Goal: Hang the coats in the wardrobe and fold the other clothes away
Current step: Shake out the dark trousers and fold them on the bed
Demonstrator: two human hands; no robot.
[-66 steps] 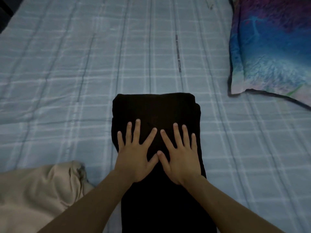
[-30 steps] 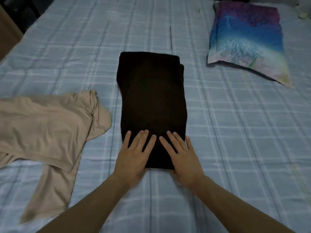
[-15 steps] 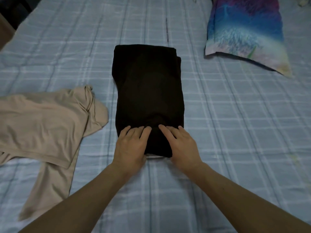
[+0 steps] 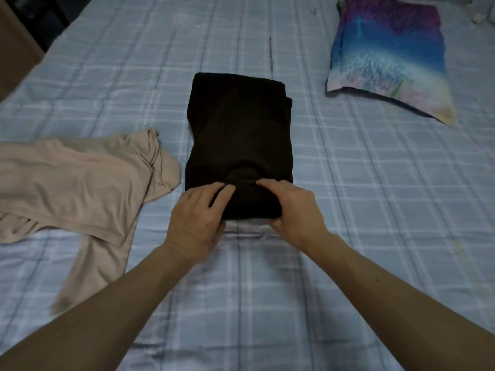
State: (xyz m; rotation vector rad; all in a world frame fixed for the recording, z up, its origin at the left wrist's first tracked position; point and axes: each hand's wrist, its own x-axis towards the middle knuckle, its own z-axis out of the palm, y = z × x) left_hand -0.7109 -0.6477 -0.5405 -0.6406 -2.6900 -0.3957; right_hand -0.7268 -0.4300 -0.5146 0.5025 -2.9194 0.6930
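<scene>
left hand (image 4: 197, 216) + right hand (image 4: 293, 210): fingers curled, gripping near short edge of folded black fabric garment (image 4: 238, 129) | long axis runs away | hands equally near

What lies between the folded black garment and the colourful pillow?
Nothing but bare checked bedsheet, as the head view shows, between the black garment and the pillow.

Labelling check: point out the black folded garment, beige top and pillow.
black folded garment (image 4: 238, 129), head view, middle of its top face
beige top (image 4: 75, 183), head view, middle of its body
pillow (image 4: 388, 54), head view, centre of its printed cover
</scene>
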